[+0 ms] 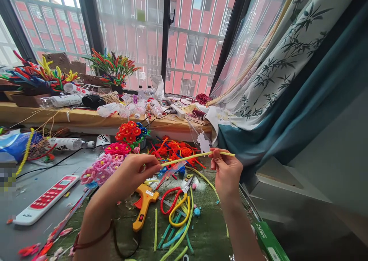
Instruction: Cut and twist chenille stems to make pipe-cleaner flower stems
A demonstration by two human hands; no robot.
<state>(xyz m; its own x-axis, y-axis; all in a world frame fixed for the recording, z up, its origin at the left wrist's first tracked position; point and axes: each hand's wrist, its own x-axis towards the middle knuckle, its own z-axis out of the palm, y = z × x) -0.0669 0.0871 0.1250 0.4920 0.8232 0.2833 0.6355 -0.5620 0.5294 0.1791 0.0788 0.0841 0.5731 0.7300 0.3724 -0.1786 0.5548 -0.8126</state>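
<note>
A yellow pipe cleaner (186, 158) is stretched between my two hands above the table. My left hand (140, 167) pinches its left end between thumb and fingers. Near the other end, my right hand (227, 172) grips it, and a short tip sticks out past the fingers. Below them lie scissors (179, 205) with one red and one yellow handle, blades slightly apart. An orange glue gun (145, 205) rests left of the scissors. Loose green and teal pipe cleaner pieces (175, 230) are scattered underneath, with a blue pompom (197, 212) beside them.
Pink and red pipe cleaner flowers (105, 163) stand left of centre, a red-orange pile (175, 149) behind my hands. A red and white remote (47, 199) lies at left. Plastic bottles (109, 109) crowd the windowsill. A green box (270, 240) is at lower right, a curtain (276, 76) above.
</note>
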